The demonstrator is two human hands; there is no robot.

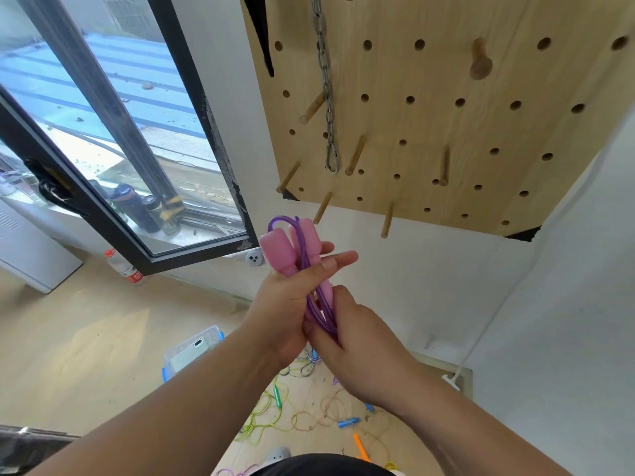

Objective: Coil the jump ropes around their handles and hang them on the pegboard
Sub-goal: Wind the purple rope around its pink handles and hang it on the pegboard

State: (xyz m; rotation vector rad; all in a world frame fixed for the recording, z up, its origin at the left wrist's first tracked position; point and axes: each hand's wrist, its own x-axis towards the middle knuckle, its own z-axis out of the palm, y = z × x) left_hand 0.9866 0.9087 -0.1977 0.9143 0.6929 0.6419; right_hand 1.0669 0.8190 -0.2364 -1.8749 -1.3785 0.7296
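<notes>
Pink handles (275,249) centre frame, standing upright, tops aimed at pegboard (446,115) above. Left hand (288,304) clamps handles. Right hand (357,338) just below grips purple cord (319,310). Free peg (323,207) right above bundle, so reckon left hand's closer.

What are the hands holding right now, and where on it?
One purple jump rope: left hand pins the pink handles under its thumb; right hand grips the bundled cord lower down.
</notes>
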